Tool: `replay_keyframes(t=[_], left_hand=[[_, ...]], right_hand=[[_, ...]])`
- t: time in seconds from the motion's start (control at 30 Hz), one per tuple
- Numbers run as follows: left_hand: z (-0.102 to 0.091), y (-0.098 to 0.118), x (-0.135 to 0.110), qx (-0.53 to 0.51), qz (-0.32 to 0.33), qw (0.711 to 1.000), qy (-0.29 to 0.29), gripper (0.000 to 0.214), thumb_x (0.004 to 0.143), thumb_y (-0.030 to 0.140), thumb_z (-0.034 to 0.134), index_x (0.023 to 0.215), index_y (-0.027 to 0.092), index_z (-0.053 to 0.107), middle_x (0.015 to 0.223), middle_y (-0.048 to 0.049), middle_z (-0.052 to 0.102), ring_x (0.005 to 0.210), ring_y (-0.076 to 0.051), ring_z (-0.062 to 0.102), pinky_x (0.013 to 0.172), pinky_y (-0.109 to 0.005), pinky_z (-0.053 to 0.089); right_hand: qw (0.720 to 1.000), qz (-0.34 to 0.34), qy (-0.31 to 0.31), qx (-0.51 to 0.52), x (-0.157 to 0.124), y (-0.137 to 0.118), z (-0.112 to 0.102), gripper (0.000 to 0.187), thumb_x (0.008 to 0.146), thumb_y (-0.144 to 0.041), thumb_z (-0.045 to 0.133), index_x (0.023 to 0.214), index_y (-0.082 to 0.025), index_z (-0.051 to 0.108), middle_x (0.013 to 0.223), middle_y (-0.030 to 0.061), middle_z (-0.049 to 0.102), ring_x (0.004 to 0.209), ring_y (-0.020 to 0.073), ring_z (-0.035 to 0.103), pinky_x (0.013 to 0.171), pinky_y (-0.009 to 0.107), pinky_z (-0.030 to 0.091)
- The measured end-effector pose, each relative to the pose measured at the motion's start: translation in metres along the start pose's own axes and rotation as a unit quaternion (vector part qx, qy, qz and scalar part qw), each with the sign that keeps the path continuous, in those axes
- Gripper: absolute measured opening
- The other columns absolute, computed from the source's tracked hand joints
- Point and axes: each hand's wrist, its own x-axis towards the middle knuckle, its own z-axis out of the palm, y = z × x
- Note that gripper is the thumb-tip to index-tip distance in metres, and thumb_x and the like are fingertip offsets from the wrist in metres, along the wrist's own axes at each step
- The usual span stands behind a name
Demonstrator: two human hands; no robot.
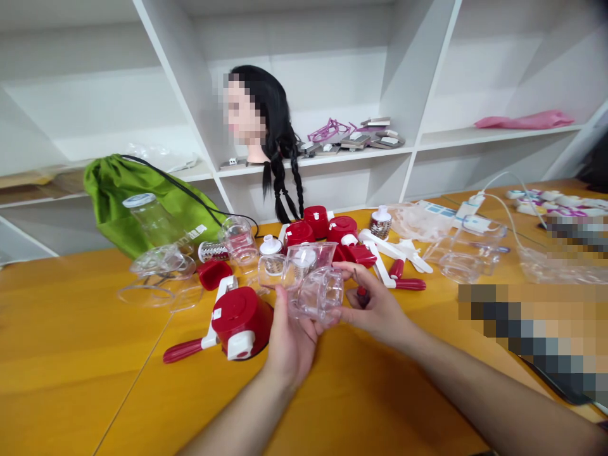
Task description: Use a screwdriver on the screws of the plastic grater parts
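Note:
My left hand (291, 335) and my right hand (375, 308) together hold a clear plastic cup-shaped part (319, 295) above the yellow table. Its left side rests in my left fingers, and my right fingers pinch its far edge. Just left of my left hand stands an assembled red rotary grater (242, 322) with a white crank and a red handle. Behind the held part lies another clear plastic piece (304, 259). A small red-handled part (362, 295) shows under my right hand, partly hidden.
Red lids (316, 221), white cranks, metal grater drums (380, 225) and clear jars (240, 240) crowd the table. A green drawstring bag (137, 202) lies at the back left. White shelves behind hold a mannequin head (256, 120). Blurred objects cover the right side.

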Motion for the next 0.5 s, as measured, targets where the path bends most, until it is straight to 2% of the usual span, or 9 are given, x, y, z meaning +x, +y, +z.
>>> replay_keyframes(t=[0.13,0.27,0.4,0.5], left_hand=[[0.001,-0.001,0.0,-0.003,0.02,1.0,0.017,0.049,0.097,0.059,0.052,0.123,0.019,0.066,0.114,-0.0108,0.076,0.098,-0.025,0.074,0.082,-0.039,0.063],[-0.002,0.006,0.001,-0.053,-0.039,0.998,0.004,0.055,0.098,0.062,0.047,0.126,0.018,0.065,0.116,-0.0134,0.076,0.093,-0.025,0.075,0.069,-0.032,0.064],[-0.006,0.015,0.002,-0.101,-0.091,0.99,0.029,0.055,0.095,0.066,0.048,0.113,0.019,0.07,0.099,-0.0092,0.079,0.074,-0.022,0.076,0.06,-0.028,0.063],[-0.006,0.017,0.0,-0.108,-0.1,0.989,0.03,0.057,0.093,0.069,0.049,0.112,0.019,0.07,0.093,-0.0084,0.078,0.071,-0.02,0.075,0.059,-0.027,0.062]], right_hand=[[1.0,0.009,0.006,0.024,0.001,-0.002,0.003,0.062,0.076,-0.031,0.086,0.131,-0.034,0.056,0.116,0.0002,0.056,0.054,0.0032,0.029,0.05,0.024,0.023],[0.999,-0.005,0.019,0.034,0.0,-0.003,0.001,0.049,0.088,-0.037,0.075,0.132,-0.03,0.055,0.104,0.0013,0.061,0.057,0.0066,0.037,0.052,0.024,0.029],[0.99,0.012,0.033,0.133,0.001,0.001,-0.004,0.04,0.094,-0.039,0.067,0.131,-0.031,0.056,0.09,-0.0026,0.053,0.052,0.0057,0.032,0.046,0.023,0.024],[0.981,0.034,0.035,0.186,0.003,0.004,-0.005,0.035,0.094,-0.038,0.064,0.128,-0.03,0.059,0.089,-0.0026,0.052,0.052,0.0063,0.032,0.046,0.023,0.024]])
